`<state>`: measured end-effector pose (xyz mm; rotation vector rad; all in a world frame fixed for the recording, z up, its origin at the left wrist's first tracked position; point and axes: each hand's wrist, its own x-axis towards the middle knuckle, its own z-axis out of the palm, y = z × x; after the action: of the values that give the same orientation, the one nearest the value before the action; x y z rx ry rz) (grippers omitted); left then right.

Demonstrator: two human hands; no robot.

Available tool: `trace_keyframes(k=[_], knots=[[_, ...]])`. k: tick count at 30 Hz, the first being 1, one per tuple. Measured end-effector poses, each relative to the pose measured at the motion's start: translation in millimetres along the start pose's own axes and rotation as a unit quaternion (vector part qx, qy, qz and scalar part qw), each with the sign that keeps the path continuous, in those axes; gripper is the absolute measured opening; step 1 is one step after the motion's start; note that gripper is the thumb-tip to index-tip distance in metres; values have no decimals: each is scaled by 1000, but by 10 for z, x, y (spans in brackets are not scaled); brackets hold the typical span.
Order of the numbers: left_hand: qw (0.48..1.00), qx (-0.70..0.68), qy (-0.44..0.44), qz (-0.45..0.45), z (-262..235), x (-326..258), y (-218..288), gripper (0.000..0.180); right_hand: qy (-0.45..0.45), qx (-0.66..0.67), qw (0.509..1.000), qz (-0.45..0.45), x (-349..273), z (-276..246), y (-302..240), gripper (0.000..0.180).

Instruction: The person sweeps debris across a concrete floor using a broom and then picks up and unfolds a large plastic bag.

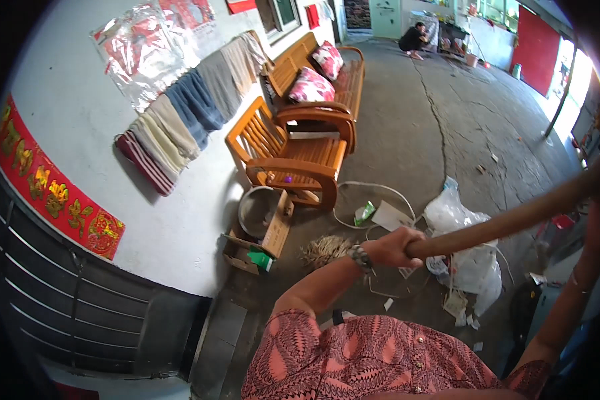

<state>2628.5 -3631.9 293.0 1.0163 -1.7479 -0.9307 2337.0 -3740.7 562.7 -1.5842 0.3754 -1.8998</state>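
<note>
My left hand [395, 247], with a watch-like band at the wrist, is closed around the near end of a thick wooden pole [507, 223]. The pole slants up to the right and runs into the dark rim. There my right hand [599, 217] meets it, its fingers mostly lost in shadow. Below the pole, a heap of clear and white plastic bags [470, 267] lies on the floor. Left of my left wrist sits a pale, bristly bundle [327, 251], like straw or thin twigs.
A wooden armchair [297, 157] and a bench [347, 87] with cushions line the left wall. Before them stand a metal pot [259, 212] and an opened cardboard box [277, 223]. A pale hose [380, 187] loops over the cracked floor. Far back, a person [415, 40] crouches.
</note>
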Motion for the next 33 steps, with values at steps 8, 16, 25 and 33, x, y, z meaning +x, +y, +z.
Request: trace_keyframes(k=[8,16,25,33], knots=[[658,135,691,-268,-1268,-2454,-1682,30,-229,-33,898,374,-1347,470,1564,19],[508,107,831,-198,-2943,-4049,-449,19,-296,5,842,450,-1798,1613,2015,16],[477,87,808,-336,-3516,-4989,-324,40,-346,-1,808,477,-2139,2388,2319,21],[458,26,837,-300,-3535,-5738,-987,26,-321,-62,804,496,-2238,2147,2406,20]])
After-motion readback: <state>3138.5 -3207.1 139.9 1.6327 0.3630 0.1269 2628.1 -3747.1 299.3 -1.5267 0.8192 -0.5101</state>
